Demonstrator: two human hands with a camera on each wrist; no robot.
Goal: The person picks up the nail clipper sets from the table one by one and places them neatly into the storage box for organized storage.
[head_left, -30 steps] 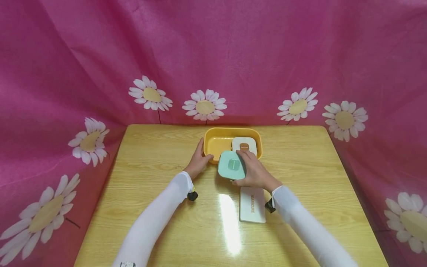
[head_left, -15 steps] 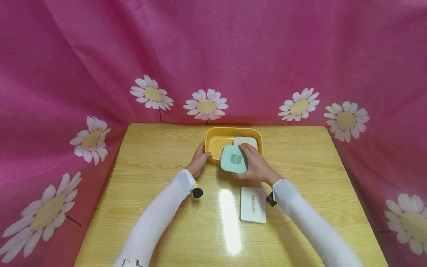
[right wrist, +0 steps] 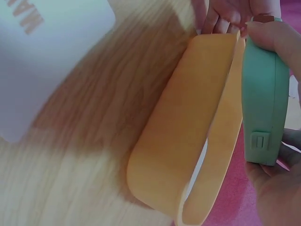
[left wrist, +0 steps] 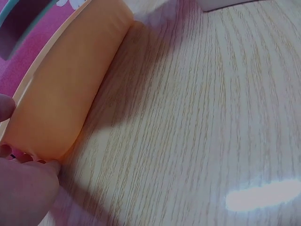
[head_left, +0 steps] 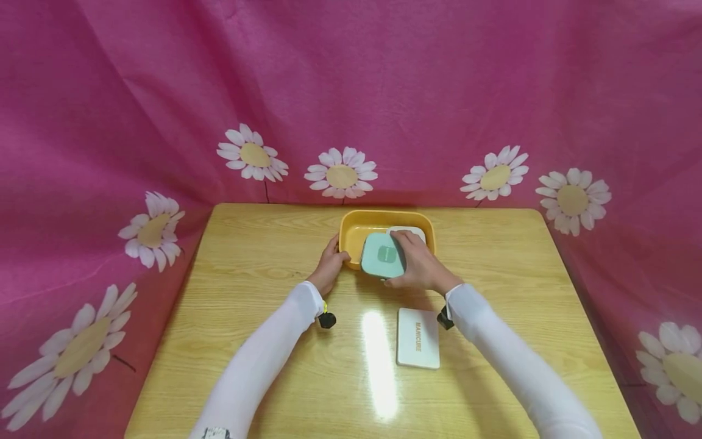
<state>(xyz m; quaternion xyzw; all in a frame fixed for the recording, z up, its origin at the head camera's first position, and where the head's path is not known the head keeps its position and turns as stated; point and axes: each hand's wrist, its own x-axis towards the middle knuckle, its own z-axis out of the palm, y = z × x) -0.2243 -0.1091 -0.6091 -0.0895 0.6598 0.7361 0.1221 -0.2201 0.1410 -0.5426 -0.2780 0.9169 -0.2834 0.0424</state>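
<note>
My right hand [head_left: 421, 265] grips a small mint-green case [head_left: 378, 259] with rounded corners. The case hangs over the front rim of a yellow plastic bin [head_left: 386, 215]; its side latch shows in the right wrist view, with fingers and thumb at opposite ends of the green case [right wrist: 264, 103]. My left hand [head_left: 328, 268] holds the bin's left end, thumb at the rim and fingers along the outer wall. Inside the bin's right half lies a white case [head_left: 410, 231], mostly hidden behind the green one and my right hand.
A flat white box [head_left: 418, 353] lettered MANICURE lies on the wooden table [head_left: 263, 244], in front of the bin and near my right wrist. Behind the table hangs a pink cloth [head_left: 406, 91] with daisies. A glare patch [head_left: 378, 366] lies left of the white box.
My right hand has carried the green case away from me, further over the bin, so it covers more of the white case inside. My left hand keeps its hold on the bin.
</note>
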